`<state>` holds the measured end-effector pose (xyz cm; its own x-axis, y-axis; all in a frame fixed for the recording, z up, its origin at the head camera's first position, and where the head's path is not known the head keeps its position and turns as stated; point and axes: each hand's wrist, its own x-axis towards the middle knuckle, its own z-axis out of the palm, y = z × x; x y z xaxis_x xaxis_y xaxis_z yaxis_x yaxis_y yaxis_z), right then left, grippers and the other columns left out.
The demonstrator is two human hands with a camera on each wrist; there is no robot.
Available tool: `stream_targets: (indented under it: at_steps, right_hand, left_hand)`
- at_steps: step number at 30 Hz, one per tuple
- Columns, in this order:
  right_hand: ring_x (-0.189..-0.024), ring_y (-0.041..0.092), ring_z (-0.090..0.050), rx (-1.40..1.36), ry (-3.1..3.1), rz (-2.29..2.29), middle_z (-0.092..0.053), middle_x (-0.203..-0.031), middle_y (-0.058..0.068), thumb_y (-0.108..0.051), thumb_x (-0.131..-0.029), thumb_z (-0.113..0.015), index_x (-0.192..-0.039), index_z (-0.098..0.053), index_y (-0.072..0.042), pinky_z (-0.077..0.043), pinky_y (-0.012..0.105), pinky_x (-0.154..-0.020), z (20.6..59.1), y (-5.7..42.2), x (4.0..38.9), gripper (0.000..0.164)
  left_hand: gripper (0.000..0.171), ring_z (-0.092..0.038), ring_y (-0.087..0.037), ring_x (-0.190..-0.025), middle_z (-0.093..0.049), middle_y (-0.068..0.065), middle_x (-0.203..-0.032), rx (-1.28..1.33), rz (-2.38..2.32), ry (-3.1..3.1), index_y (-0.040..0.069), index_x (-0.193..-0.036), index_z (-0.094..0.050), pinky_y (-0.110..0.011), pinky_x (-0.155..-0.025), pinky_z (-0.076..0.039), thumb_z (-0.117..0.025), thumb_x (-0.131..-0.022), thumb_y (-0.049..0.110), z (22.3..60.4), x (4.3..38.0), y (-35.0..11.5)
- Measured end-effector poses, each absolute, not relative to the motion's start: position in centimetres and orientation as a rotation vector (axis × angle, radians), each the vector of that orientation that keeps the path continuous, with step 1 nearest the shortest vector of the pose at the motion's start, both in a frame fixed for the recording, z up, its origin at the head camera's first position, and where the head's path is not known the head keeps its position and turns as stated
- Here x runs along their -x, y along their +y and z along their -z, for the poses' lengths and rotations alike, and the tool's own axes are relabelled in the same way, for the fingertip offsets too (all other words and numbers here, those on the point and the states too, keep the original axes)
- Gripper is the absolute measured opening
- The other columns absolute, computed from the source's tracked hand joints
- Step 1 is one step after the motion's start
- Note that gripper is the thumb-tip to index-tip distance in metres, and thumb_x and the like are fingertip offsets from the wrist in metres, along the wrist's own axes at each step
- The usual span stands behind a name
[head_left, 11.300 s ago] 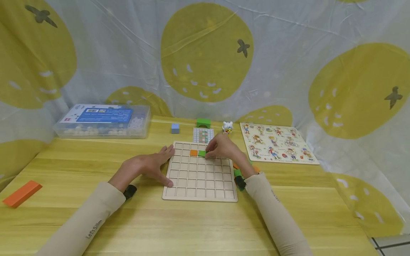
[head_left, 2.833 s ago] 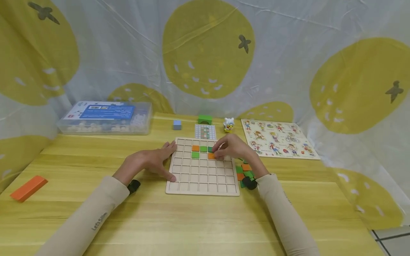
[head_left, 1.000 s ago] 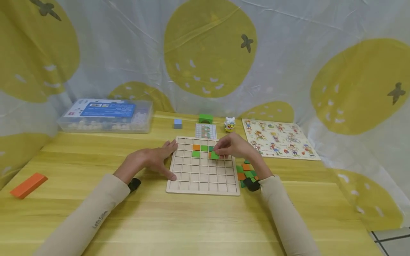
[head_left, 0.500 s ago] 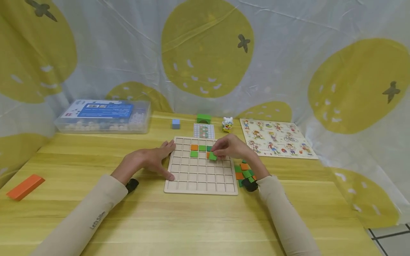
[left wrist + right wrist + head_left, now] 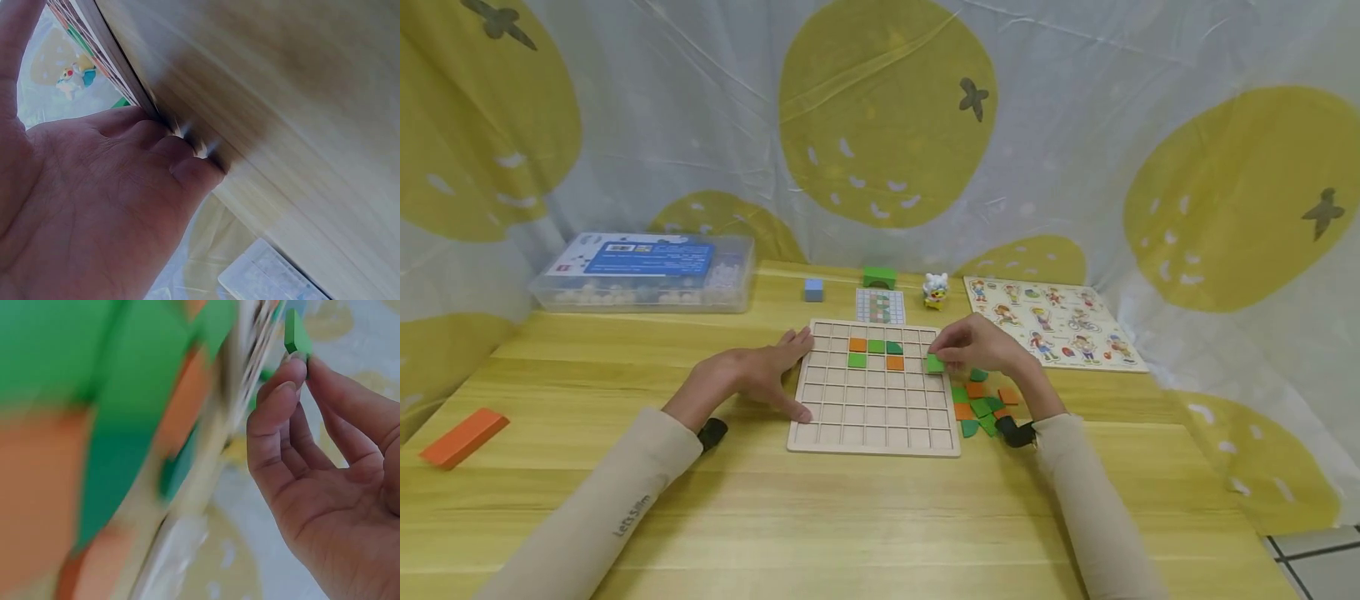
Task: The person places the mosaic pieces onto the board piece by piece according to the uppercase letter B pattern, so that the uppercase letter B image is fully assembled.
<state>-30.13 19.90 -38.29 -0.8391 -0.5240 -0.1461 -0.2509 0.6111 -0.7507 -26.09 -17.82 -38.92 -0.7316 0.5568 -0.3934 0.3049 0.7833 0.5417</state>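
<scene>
A wooden grid board (image 5: 872, 417) lies on the table. Set in its upper cells are orange square tiles (image 5: 895, 362), light green square tiles (image 5: 857, 361) and a dark green rounded tile (image 5: 893, 347). My left hand (image 5: 748, 377) rests at the board's left edge, fingers and thumb spread along it; the left wrist view shows the fingertips against that edge. Between thumb and fingers, my right hand (image 5: 981, 343) pinches a light green tile (image 5: 296, 334) over the board's right side. Loose green and orange tiles (image 5: 981, 407) lie right of the board, under the right wrist.
Behind the board are a pattern card (image 5: 880, 307), a green arch block (image 5: 879, 277), a blue cube (image 5: 813, 290) and a small figurine (image 5: 935, 290). A picture puzzle board (image 5: 1060, 325) lies back right, a plastic case (image 5: 643, 273) back left, an orange block (image 5: 464, 438) far left.
Several tiles have joined the first ones on the board over the earlier frames. In the last half second my right hand has moved right with the green tile, uncovering the orange tile. My left hand stays.
</scene>
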Motion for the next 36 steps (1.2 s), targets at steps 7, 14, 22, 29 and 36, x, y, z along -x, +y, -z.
stream_targets:
  at_steps: [7, 14, 22, 29, 36]
  right_hand:
    - [-0.079, 0.029, -0.076, 0.598, 2.473, 1.113, -0.080, -0.094, 0.019, 0.000, -0.104, -0.069, -0.114, -0.079, 0.007, -0.064, 0.040, -0.076, 38.9, 21.9, 30.2, 0.016]
    - [-0.079, 0.032, -0.077, 0.723, 2.363, 1.196, -0.080, -0.092, 0.017, 0.001, -0.102, -0.072, -0.110, -0.080, 0.007, -0.065, 0.042, -0.077, 38.5, 16.7, 29.2, 0.013]
    - [-0.077, 0.020, -0.078, 0.744, 2.411, 1.106, -0.081, -0.088, 0.012, 0.002, -0.101, -0.073, -0.109, -0.082, 0.005, -0.064, 0.033, -0.079, 38.5, 12.3, 28.8, 0.012]
    - [-0.082, 0.024, -0.080, 0.770, 2.438, 1.045, -0.082, -0.091, 0.014, 0.002, -0.102, -0.072, -0.113, -0.081, 0.006, -0.063, 0.032, -0.085, 38.3, 12.5, 28.4, 0.015]
    - [-0.093, 0.026, -0.081, 0.812, 2.441, 1.056, -0.081, -0.107, 0.017, 0.002, -0.102, -0.071, -0.120, -0.078, 0.009, -0.062, 0.035, -0.094, 38.4, 13.2, 28.3, 0.021]
  left_hand:
    - [0.132, 0.010, -0.042, -0.166, 0.012, -0.021, -0.179, -0.617, -0.601, 2.434, -0.003, -0.171, -0.001, -0.062, -0.131, -0.008, -0.090, -0.088, 0.047, 38.5, 25.8, -18.2]
    - [0.132, 0.010, -0.044, -0.165, 0.011, -0.023, -0.179, -0.630, -0.611, 2.434, -0.005, -0.170, -0.001, -0.064, -0.130, -0.009, -0.091, -0.088, 0.047, 38.4, 25.7, -18.6]
    - [0.133, 0.010, -0.042, -0.166, 0.011, -0.021, -0.179, -0.636, -0.607, 2.430, -0.004, -0.171, -0.001, -0.063, -0.131, -0.008, -0.091, -0.087, 0.048, 38.6, 26.1, -18.0]
    - [0.133, 0.009, -0.041, -0.166, 0.011, -0.020, -0.180, -0.623, -0.597, 2.433, -0.002, -0.171, -0.001, -0.063, -0.131, -0.008, -0.091, -0.087, 0.048, 38.5, 26.1, -17.6]
    - [0.132, 0.009, -0.041, -0.166, 0.011, -0.020, -0.180, -0.605, -0.598, 2.436, -0.002, -0.172, -0.001, -0.062, -0.131, -0.010, -0.090, -0.087, 0.048, 38.7, 25.9, -17.6]
